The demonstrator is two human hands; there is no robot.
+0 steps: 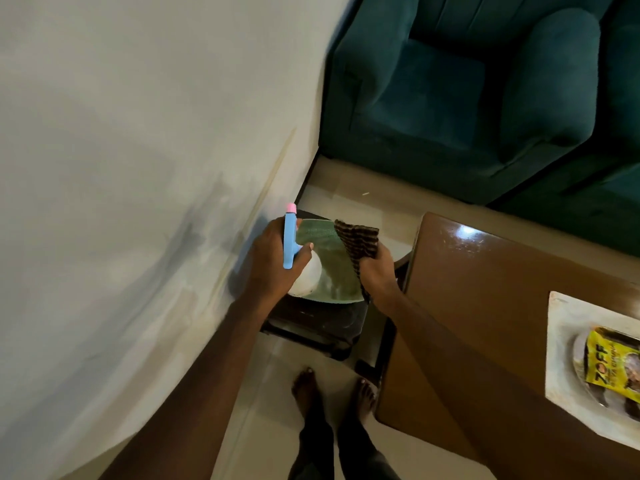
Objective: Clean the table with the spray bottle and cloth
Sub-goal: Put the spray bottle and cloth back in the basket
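Head view: I look down on both hands, held over a low dark stand (311,323), with the brown table (485,289) just to the right.
Left hand (273,258): fingers curled round the neck of the spray bottle (289,244), thumb across its front.
Spray bottle: in the air above a green mat (332,265) on the stand; blue trigger head, pink nozzle pointing away, rounded white body below the hand.
Right hand (377,275): fingers pinching one edge of the cloth (356,240), which fans upward beside the bottle.
Cloth, handling: dark, striped, soft and light. I judge it will bunch and slide unless gathered into a pad under the palm.
Bottle, handling: rigid smooth plastic; I cannot tell how full it is, so its weight is uncertain. The neck is the place to hold it, one finger left free for the trigger.
Table: glossy, well apart from both hands; a white tray (568,341) with a yellow packet (609,362) sits toward its right side.
Step, as I judge it: both tools are in hand, table not yet sprayed or wiped.
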